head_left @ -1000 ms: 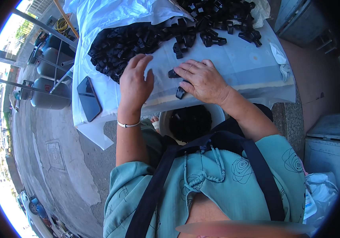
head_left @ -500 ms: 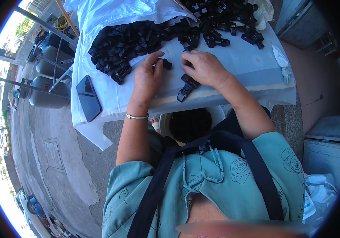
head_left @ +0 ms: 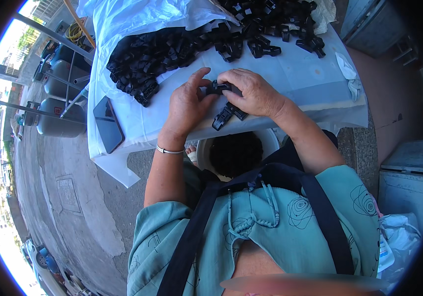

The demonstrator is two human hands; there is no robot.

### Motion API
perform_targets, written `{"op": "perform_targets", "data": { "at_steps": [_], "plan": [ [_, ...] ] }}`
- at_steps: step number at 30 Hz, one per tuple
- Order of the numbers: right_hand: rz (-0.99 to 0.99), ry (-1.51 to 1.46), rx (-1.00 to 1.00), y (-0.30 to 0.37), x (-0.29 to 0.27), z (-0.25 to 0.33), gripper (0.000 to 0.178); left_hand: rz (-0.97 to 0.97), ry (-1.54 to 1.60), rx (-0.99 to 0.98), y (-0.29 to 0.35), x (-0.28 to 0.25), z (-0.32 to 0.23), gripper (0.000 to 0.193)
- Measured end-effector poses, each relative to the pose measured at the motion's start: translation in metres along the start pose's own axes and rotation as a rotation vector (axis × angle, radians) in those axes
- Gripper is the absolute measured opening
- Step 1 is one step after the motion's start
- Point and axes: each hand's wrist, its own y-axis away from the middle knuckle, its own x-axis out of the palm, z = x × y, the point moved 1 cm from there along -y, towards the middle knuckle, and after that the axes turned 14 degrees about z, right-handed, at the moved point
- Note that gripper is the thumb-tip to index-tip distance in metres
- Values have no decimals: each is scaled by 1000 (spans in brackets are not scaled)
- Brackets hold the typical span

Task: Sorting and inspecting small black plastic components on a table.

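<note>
My right hand (head_left: 251, 92) pinches a black plastic part (head_left: 220, 88) between thumb and fingers, above the white-covered table. At its left end, my left hand (head_left: 188, 103) curls its thumb and fingers around the same dark piece; whether one part or two joined is unclear. Below my right hand, another black clip-like part (head_left: 223, 118) lies close to the table's near edge, partly overlapping a second dark piece. A heap of similar black parts (head_left: 157, 56) spills from a translucent plastic bag (head_left: 137, 17) beyond my left hand. More loose parts (head_left: 275, 19) lie at the far right.
A phone (head_left: 108, 123) lies at the table's left edge. Beneath the near edge stands a pale bucket (head_left: 271, 142) with dark contents. A crumpled white glove or cloth (head_left: 348, 69) lies on the right. Grey tanks (head_left: 61, 116) stand left of the table.
My right hand has drawn nearer, from the edge of the loose parts, with a black part in its fingers. My left hand's fingers now meet that part.
</note>
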Motion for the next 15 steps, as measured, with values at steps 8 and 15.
{"op": "perform_targets", "data": {
  "at_steps": [8,15],
  "plan": [
    [52,35,33,1,6,7,37,19,3,-21,-2,-2,1,63],
    [136,313,65,13,12,10,36,-317,-464,78,20,-38,7,60]
  ]
}}
